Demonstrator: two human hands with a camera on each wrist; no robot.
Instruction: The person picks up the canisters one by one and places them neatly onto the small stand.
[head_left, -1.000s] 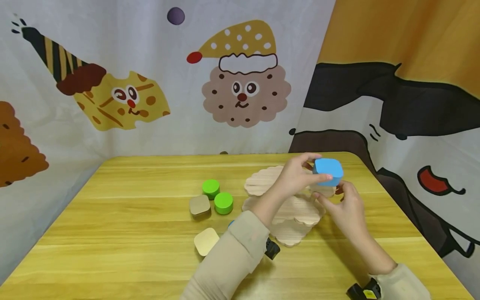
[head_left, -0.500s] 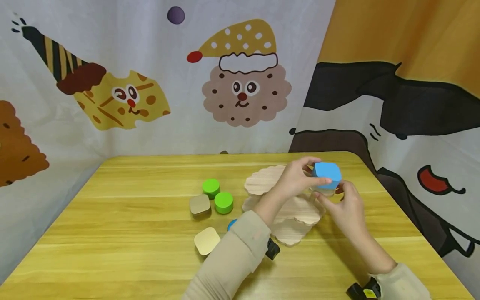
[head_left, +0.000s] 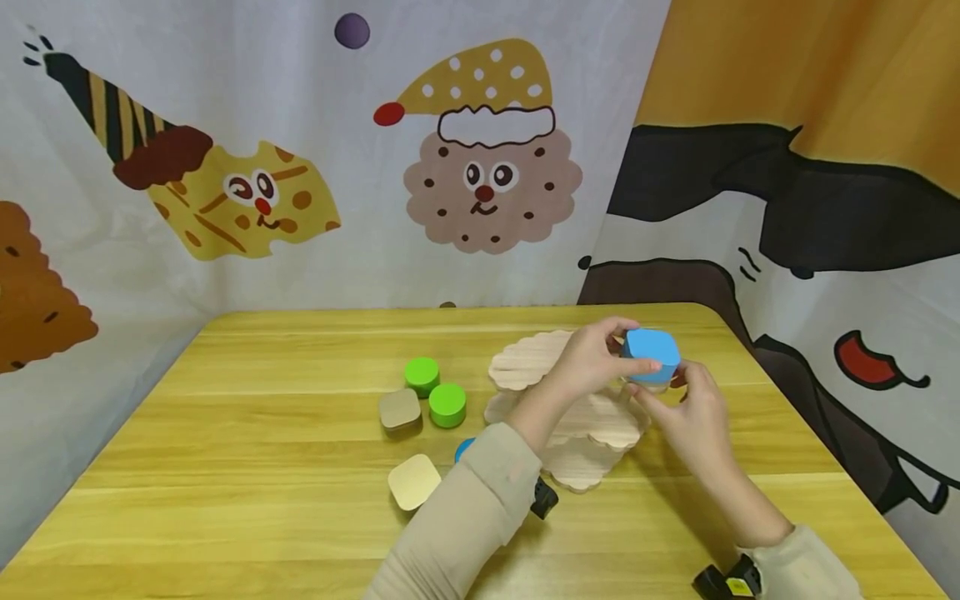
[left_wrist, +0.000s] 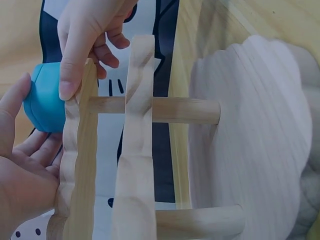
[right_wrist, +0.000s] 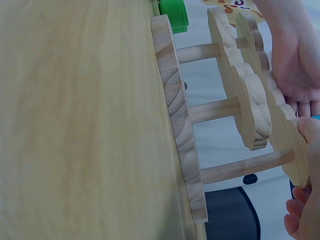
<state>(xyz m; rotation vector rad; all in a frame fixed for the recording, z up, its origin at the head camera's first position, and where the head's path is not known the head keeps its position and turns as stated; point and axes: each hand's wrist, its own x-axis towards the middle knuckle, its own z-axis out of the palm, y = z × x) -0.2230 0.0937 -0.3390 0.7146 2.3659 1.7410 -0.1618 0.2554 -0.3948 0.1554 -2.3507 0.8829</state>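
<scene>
My left hand grips a blue rounded block from the side and holds it on the small top plate of a wooden tiered stand with scalloped plates. In the left wrist view the blue block sits between my left thumb and palm. My right hand is just right of the block and pinches the top plate's edge. Its index finger lies along that edge. In the right wrist view the stand shows side-on, with my right fingers at its top plate.
Two green cylinders and two tan rounded blocks lie on the wooden table left of the stand. A blue piece peeks out behind my left sleeve. Cartoon curtains enclose the table on the far and right sides.
My left hand has lowered the blue block a little, down onto the stand's top plate. The right hand has stayed at the plate's edge.
</scene>
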